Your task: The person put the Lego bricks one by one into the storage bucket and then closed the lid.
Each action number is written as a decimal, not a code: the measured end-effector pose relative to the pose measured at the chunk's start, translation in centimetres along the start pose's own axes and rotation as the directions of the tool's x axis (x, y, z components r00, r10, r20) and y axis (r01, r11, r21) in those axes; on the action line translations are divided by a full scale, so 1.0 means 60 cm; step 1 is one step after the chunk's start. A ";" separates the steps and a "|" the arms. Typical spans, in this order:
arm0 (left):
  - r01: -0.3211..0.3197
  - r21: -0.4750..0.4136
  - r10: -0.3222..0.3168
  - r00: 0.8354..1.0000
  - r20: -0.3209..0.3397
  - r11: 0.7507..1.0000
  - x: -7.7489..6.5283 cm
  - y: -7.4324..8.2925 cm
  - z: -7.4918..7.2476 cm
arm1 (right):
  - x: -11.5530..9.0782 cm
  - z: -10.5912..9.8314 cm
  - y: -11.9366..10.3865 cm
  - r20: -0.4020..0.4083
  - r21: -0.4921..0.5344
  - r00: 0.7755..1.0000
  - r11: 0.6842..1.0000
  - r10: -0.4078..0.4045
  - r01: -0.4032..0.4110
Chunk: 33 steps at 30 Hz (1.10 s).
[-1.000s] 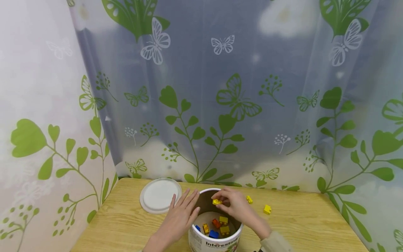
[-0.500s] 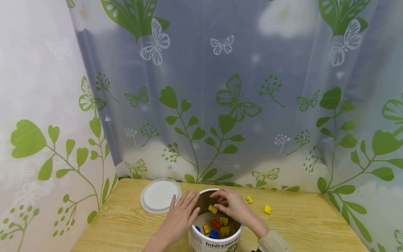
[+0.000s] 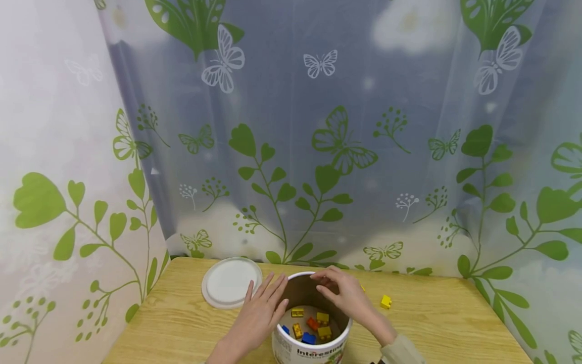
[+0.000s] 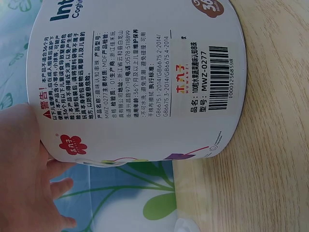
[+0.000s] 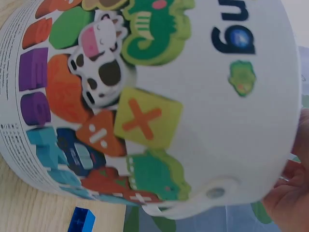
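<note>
A round white bucket (image 3: 286,350) printed "Interesting" stands at the table's front. Inside on its floor lie several toy bricks, among them a yellow brick (image 3: 297,313), a red brick (image 3: 312,323) and a blue brick (image 3: 308,337). My left hand (image 3: 260,317) lies with straight, spread fingers against the bucket's left side and rim; the left wrist view shows that hand (image 4: 29,179) beside the labelled wall. Over the right rim, my right hand (image 3: 347,297) has its fingers loosely bent with nothing between them. In the right wrist view, part of that hand (image 5: 289,193) shows past the rim.
A white round lid (image 3: 232,283) lies on the wooden table (image 3: 182,323) left of the bucket. Right of it sits a yellow brick (image 3: 386,302), with another mostly hidden behind my right hand. The right wrist view shows a blue brick (image 5: 81,220) on the table. A printed curtain (image 3: 291,151) hangs behind.
My right hand has let go of a yellow brick, which dropped and now lies on the bucket's floor. That hand has risen slightly to the right. The left hand has stayed put.
</note>
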<state>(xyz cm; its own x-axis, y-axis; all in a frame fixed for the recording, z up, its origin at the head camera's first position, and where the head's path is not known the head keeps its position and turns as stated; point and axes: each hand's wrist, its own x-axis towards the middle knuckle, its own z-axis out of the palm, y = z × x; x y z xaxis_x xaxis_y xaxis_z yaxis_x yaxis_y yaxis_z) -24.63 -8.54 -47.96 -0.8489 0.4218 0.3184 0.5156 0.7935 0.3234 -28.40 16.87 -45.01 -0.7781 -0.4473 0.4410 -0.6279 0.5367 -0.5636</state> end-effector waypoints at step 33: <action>0.010 -0.020 -0.010 1.000 0.016 1.000 0.002 0.000 -0.001 | -0.083 -0.110 0.143 -0.199 -0.161 0.955 0.954 0.220 -0.254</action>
<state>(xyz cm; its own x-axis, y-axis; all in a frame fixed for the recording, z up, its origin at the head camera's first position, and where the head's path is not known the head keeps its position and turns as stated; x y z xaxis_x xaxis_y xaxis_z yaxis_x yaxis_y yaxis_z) -24.72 -8.53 -47.88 -0.8559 0.4208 0.3007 0.5089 0.7890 0.3442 -30.02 28.45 -47.44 -0.8845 -0.1666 0.4358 -0.4039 0.7409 -0.5366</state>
